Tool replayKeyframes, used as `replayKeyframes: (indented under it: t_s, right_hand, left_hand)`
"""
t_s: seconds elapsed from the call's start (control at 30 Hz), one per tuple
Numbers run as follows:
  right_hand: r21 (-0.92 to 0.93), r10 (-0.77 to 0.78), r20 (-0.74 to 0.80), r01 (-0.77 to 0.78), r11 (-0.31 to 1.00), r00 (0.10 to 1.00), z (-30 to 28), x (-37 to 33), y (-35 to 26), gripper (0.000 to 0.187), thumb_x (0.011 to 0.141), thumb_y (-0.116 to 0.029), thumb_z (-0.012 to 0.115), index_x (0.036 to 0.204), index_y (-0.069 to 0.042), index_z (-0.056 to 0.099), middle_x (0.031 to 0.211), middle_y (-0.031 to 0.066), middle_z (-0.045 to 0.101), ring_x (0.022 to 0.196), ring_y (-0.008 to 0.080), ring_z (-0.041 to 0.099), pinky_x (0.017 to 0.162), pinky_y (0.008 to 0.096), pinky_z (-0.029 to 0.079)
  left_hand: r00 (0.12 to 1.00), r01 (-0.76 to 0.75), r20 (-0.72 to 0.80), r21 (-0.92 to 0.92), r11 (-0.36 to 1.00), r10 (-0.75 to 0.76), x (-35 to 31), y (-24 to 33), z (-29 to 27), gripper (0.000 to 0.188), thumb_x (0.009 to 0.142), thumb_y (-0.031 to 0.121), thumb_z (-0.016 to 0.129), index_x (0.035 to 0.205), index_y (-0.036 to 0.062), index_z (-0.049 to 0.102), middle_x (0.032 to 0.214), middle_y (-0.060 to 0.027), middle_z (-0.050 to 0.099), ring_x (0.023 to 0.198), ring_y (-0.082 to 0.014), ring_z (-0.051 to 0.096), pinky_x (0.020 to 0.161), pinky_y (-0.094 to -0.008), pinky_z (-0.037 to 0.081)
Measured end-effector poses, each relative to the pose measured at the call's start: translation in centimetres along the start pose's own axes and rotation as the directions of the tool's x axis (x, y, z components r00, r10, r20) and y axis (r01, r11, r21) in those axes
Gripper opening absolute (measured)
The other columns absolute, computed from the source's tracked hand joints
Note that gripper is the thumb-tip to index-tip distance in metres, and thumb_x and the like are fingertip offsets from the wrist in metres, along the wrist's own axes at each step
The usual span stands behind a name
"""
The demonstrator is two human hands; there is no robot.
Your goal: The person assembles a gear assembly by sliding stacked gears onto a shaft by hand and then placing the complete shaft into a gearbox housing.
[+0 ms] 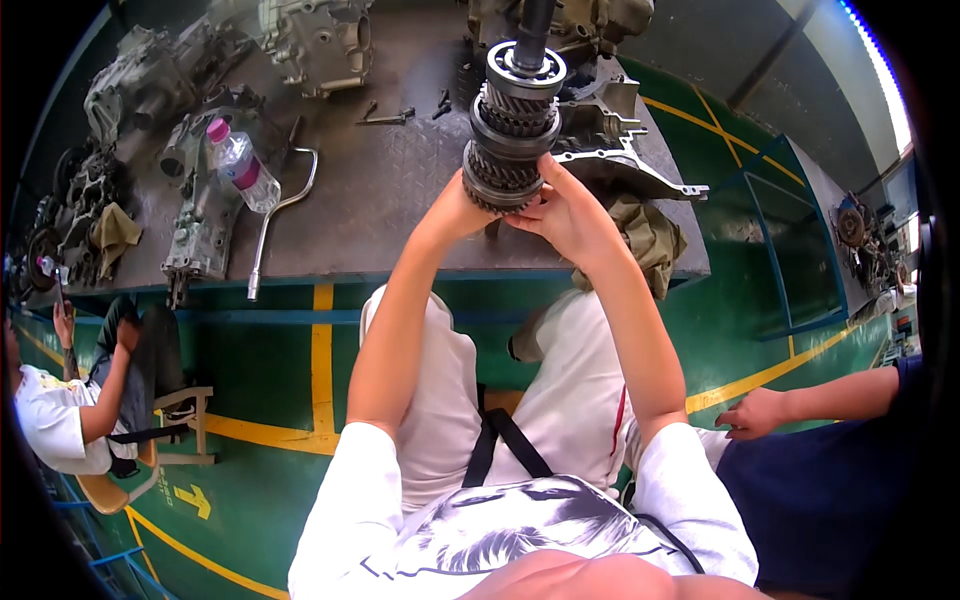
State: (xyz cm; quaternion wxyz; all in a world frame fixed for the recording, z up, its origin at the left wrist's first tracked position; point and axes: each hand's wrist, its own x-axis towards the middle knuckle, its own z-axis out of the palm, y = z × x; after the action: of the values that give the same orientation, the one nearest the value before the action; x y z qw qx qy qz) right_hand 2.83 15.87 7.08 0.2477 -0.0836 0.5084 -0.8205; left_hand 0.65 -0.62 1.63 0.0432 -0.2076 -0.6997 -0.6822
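Note:
A transmission gear shaft [513, 125] stands roughly upright over the metal workbench [400, 170], with a ball bearing near its upper end and stacked gears below. My left hand [457, 210] is closed round the lowest gears from the left, its fingers mostly hidden behind them. From the right, my right hand [568, 208] grips the same lower end, with the thumb against the gears. A grey metal housing [610, 145] lies just behind and to the right of the shaft. Next to my right forearm, an olive cloth [643, 240] hangs over the bench's front edge.
On the bench are a bent wrench [275, 215], a water bottle [240, 165], several loose bolts [395, 117] and gearbox housings [320, 45]. A seated person [75, 410] is at the far left. Another person's hand [755, 412] is close on my right.

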Motion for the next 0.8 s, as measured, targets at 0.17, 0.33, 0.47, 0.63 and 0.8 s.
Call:
replayKeyframes:
  t_s: [0.17, 0.33, 0.47, 0.63, 0.8]
  right_hand:
    - [-0.02, -0.017, 0.073, 0.019, 1.0, 0.997, -0.4, 0.2, -0.1, 0.046, 0.09, -0.042, 0.059, 0.122, -0.009, 0.051, 0.112, 0.0043, 0.059, 0.091, 0.0154, 0.058, 0.08, 0.0311, 0.046]
    - [-0.03, -0.041, 0.074, 0.044, 0.999, 0.996, 0.2, -0.1, -0.2, 0.044, 0.091, -0.038, 0.059, 0.121, -0.008, 0.051, 0.111, 0.0036, 0.059, 0.092, 0.015, 0.059, 0.073, 0.0293, 0.046]
    - [-0.057, -0.03, 0.07, 0.034, 0.998, 0.997, 0.5, -0.1, -0.1, 0.043, 0.091, -0.037, 0.06, 0.121, -0.008, 0.051, 0.11, 0.0032, 0.059, 0.091, 0.0146, 0.058, 0.072, 0.0284, 0.045]
    - [-0.079, -0.032, 0.015, 0.033, 0.996, 0.999, 0.6, -0.1, 0.0, 0.044, 0.09, -0.037, 0.06, 0.121, -0.007, 0.052, 0.11, 0.0039, 0.06, 0.091, 0.0151, 0.058, 0.073, 0.0284, 0.045]
    - [-0.083, -0.021, 0.048, 0.025, 0.996, 0.999, -0.6, 0.1, -0.4, 0.044, 0.094, -0.038, 0.052, 0.125, -0.006, 0.052, 0.117, 0.0123, 0.059, 0.1, 0.0239, 0.059, 0.083, 0.038, 0.047]
  left_hand:
    - [0.996, 0.029, 0.091, -0.035, 0.999, -0.026, -0.4, 1.4, -0.3, 0.053, 0.063, 0.006, 0.084, 0.111, 0.0064, 0.061, 0.102, -0.0046, 0.066, 0.095, -0.015, 0.06, 0.087, -0.0321, 0.049]
    - [0.989, 0.058, 0.136, 0.028, 0.998, -0.062, -0.7, 1.7, -0.9, 0.056, 0.059, 0.011, 0.088, 0.109, 0.0073, 0.063, 0.101, -0.0048, 0.068, 0.094, -0.0159, 0.062, 0.087, -0.0326, 0.049]
    - [0.991, 0.04, 0.128, 0.062, 0.997, -0.048, -0.9, 1.4, -1.4, 0.056, 0.056, 0.016, 0.089, 0.105, 0.0081, 0.066, 0.1, -0.0046, 0.069, 0.093, -0.0168, 0.063, 0.087, -0.0329, 0.049]
    - [0.993, 0.074, 0.087, 0.116, 0.99, -0.085, -1.0, 1.2, -1.2, 0.057, 0.055, 0.021, 0.09, 0.105, 0.0081, 0.066, 0.102, -0.0061, 0.069, 0.095, -0.0188, 0.063, 0.087, -0.0335, 0.049]
    - [0.996, 0.048, 0.058, 0.214, 0.976, -0.062, -0.8, 1.2, -0.7, 0.054, 0.06, 0.019, 0.088, 0.108, 0.0076, 0.064, 0.099, -0.0062, 0.069, 0.093, -0.0174, 0.064, 0.087, -0.0327, 0.05]
